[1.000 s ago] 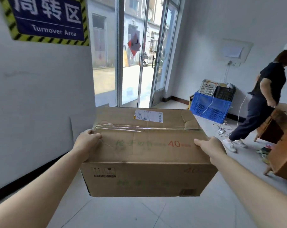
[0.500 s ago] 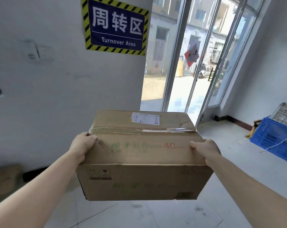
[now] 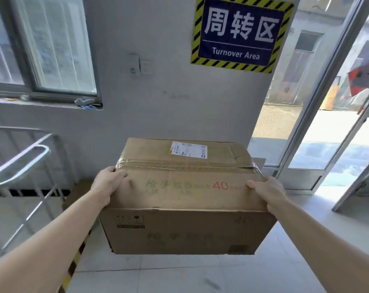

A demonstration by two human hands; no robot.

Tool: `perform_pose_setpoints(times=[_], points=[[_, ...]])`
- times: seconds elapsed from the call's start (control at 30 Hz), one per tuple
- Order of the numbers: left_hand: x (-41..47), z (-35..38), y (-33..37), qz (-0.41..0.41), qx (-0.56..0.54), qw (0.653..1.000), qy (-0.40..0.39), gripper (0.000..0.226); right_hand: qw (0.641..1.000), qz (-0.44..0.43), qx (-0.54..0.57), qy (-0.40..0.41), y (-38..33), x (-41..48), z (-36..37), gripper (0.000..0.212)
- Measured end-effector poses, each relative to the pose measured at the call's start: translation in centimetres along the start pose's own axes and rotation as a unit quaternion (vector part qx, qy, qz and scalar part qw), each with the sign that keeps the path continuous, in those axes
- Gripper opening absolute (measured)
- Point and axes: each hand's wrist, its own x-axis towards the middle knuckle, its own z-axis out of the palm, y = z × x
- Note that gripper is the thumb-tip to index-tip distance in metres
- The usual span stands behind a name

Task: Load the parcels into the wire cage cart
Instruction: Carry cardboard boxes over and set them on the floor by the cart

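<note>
Head view: you carry the parcel (image 3: 187, 208) clamped end to end, left hand (image 3: 107, 185) gripping its left end, right hand (image 3: 268, 193) its right, long axis running hand to hand. The wire cage cart (image 3: 20, 163) stands left of your grip, nearer your left hand; likely swing that end in first.

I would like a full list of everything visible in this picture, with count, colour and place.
parcel: one, brown cardboard, centre, held off the floor
shipping label: one, white, on the parcel's top
sign: one, blue with yellow-black border, wall above
window: one, grey frame, upper left
wire cage cart: one, pale metal, left edge
glass door: one, grey-framed, right
floor tape: one strip, yellow-black, lower left
left hand: one, grips the parcel's left side
right hand: one, grips the parcel's right side
</note>
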Motion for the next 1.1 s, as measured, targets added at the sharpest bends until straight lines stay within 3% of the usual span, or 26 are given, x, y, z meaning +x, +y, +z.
perform_pose_setpoints(times=[0.1,0.17,0.47,0.83,1.1], points=[[2.5,-1.7,-1.3,-0.013,-0.002,0.999,0.031,0.006,0.999,-0.018,0.005,-0.041,-2.1,2.4,3.8,0.05],[4.6,-2.9,-2.4,-0.029,-0.005,0.998,0.054,0.006,0.998,-0.022,-0.002,-0.06,-3.6,4.0,6.5,0.055],[13.2,-7.5,-6.0,-0.067,-0.03,0.985,0.158,0.005,0.984,-0.093,-0.056,-0.143,-13.6,8.8,19.3,0.042],[19.6,-12.6,-8.9,-0.124,-0.031,0.954,0.27,0.001,0.948,-0.159,-0.071,-0.267,-21.6,13.0,34.2,0.048],[23.3,-11.3,-10.6,-0.184,-0.002,0.917,0.354,0.018,0.904,-0.223,-0.083,-0.354,-26.5,18.1,43.8,0.04]])
